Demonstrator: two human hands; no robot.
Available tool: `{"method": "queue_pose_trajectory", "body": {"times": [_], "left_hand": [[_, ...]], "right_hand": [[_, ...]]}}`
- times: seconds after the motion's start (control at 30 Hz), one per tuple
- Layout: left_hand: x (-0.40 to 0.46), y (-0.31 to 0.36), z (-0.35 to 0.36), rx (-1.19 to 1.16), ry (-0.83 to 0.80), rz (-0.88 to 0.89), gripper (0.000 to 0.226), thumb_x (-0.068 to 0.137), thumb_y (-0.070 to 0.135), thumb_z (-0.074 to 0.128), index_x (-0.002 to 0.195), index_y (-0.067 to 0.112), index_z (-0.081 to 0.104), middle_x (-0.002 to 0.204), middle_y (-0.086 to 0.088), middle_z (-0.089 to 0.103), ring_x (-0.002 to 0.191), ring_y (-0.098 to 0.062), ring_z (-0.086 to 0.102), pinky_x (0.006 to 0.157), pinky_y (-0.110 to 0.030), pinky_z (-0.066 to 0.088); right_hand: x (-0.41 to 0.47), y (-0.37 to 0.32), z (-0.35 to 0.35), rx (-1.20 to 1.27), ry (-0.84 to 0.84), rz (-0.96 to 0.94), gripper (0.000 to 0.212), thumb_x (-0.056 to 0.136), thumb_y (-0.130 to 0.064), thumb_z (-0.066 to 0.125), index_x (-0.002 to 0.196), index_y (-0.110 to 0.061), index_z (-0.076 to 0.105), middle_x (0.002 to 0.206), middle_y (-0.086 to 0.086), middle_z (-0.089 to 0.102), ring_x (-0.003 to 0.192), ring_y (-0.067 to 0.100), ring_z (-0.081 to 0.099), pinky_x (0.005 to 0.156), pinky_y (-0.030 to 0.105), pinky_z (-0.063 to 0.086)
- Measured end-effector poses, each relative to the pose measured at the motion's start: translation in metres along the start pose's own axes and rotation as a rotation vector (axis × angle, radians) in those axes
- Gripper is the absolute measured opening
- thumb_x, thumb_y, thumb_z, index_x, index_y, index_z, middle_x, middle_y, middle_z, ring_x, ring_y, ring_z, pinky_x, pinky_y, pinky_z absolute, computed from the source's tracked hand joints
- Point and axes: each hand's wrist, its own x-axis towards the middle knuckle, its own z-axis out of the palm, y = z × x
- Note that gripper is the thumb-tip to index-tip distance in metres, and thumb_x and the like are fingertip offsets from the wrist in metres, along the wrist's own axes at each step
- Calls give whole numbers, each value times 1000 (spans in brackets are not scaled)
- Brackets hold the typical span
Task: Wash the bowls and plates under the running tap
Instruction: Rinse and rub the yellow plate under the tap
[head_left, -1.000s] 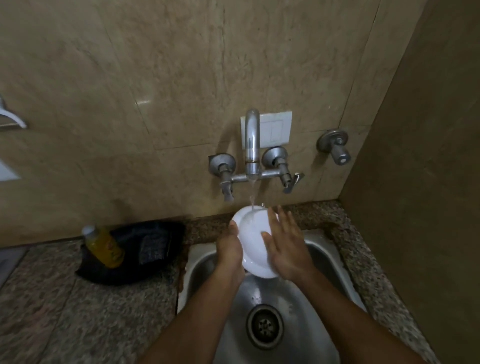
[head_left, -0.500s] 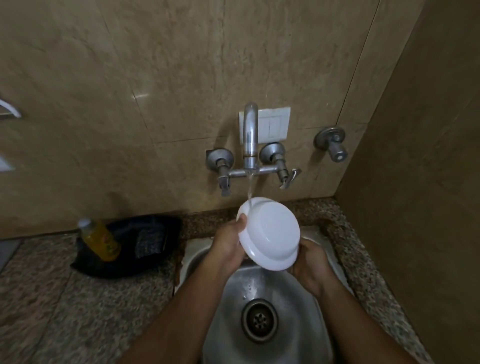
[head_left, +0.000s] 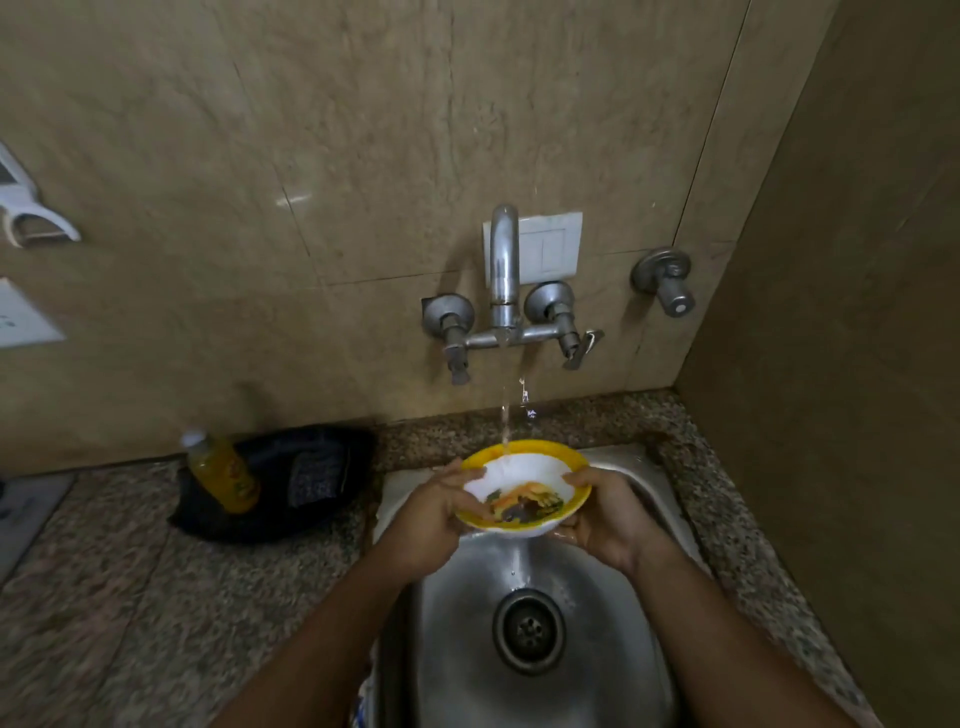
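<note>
A white bowl (head_left: 524, 478) with a yellow rim and a coloured picture inside is held mouth-up over the steel sink (head_left: 452, 649). My left hand (head_left: 434, 514) grips its left rim, thumb inside the bowl. My right hand (head_left: 608, 517) grips its right side from beneath, thumb on the rim. The wall tap (head_left: 504, 275) is running, and its thin stream lands on the far inner edge of the bowl. Water spills from the bowl's underside toward the drain (head_left: 529, 630).
A yellow bottle (head_left: 223, 475) stands on the speckled granite counter (head_left: 130, 597) left of the sink, in front of a black pouch (head_left: 306, 483). A separate valve (head_left: 667, 283) sticks out of the wall at right. A brown side wall (head_left: 857, 364) closes the right.
The bowl has been turned over, from bottom-up facing me to mouth-up under the stream. Both hands shifted to its rim, and the bowl sits lower over the sink.
</note>
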Motion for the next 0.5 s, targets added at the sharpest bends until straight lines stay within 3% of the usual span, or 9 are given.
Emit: {"method": "queue_pose_trajectory", "body": {"times": [0.07, 0.1, 0.17, 0.27, 0.33, 0.4, 0.5], "left_hand": [[-9, 3, -1, -185, 92, -42, 52, 70, -10, 77, 97, 36, 73, 132, -1, 49, 129, 5, 45, 98, -11, 41], [-12, 9, -2, -288, 191, -104, 47, 70, -2, 77, 104, 30, 70, 130, -3, 49, 124, 3, 49, 92, -15, 46], [-13, 18, -5, -549, 334, -386, 46, 76, 23, 73, 119, 30, 60, 129, -3, 55, 112, -17, 61, 78, -32, 54], [-6, 31, -7, -792, 141, -740, 36, 91, 52, 57, 120, 31, 57, 114, 0, 70, 98, -28, 70, 75, -45, 60], [-2, 37, -4, -765, 99, -749, 41, 92, 60, 50, 109, 26, 67, 100, -3, 76, 92, -27, 73, 72, -45, 61], [3, 39, -2, -702, 210, -692, 37, 96, 52, 49, 102, 23, 70, 89, -2, 78, 83, -24, 74, 67, -40, 60], [7, 38, -1, -704, 304, -581, 31, 98, 42, 51, 107, 19, 70, 95, -6, 77, 84, -25, 74, 71, -41, 60]], "right_hand": [[0, 7, 3, 1, 13, -74, 53, 79, -1, 45, 131, -1, 54, 114, 24, 68, 104, 42, 65, 88, 56, 54], [0, 9, 2, 16, 19, -112, 56, 77, 4, 42, 131, -2, 54, 116, 25, 67, 107, 44, 64, 93, 59, 50], [1, 13, 0, 59, 13, -170, 61, 73, 9, 41, 132, -4, 54, 118, 26, 66, 109, 46, 62, 95, 63, 48], [0, 18, 4, 72, -7, -205, 61, 74, 11, 41, 130, -6, 55, 118, 25, 66, 108, 46, 63, 92, 62, 50], [-3, 17, 9, 36, -16, -232, 56, 77, 13, 39, 126, -6, 58, 115, 24, 68, 104, 44, 65, 88, 60, 53], [-5, 11, 13, -27, -24, -266, 54, 79, 14, 40, 124, -8, 59, 114, 21, 69, 104, 43, 65, 89, 60, 52], [-7, -3, 15, -248, 9, -319, 48, 83, 11, 47, 120, -16, 63, 110, 15, 72, 99, 39, 68, 85, 59, 54]]}}
